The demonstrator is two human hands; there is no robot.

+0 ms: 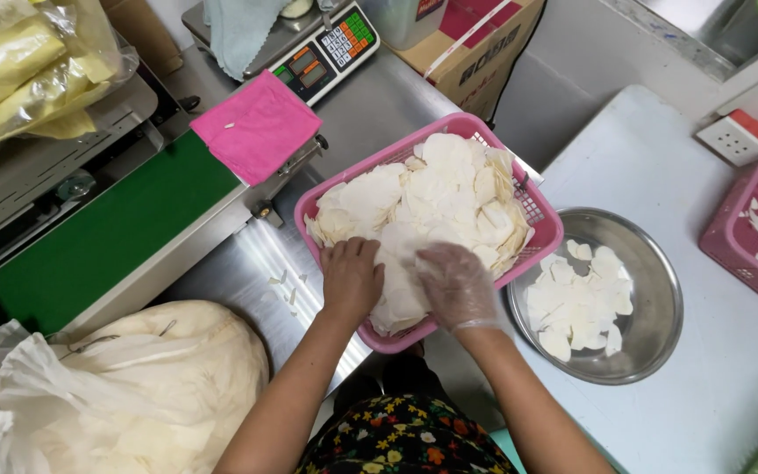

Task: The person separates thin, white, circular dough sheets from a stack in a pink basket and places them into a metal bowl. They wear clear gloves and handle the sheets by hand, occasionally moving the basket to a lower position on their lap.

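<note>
Left hand (351, 279) bare, right hand (456, 283) gloved; both spread flat, palms down, on chips (432, 197) in basket (547, 230), gripping nothing. Bowl (651, 338) right of right hand for reach.

a round steel bowl (651, 263) holding white slices sits on the bench (704, 386), just right of centre. a second pink basket (734, 237) shows at the right edge. a pink cloth (256, 127) lies on a machine with a green belt (107, 233), near a weighing scale (322, 48). a white sack (160, 386) fills the lower left, yellow bags (19, 70) the upper left.
</note>
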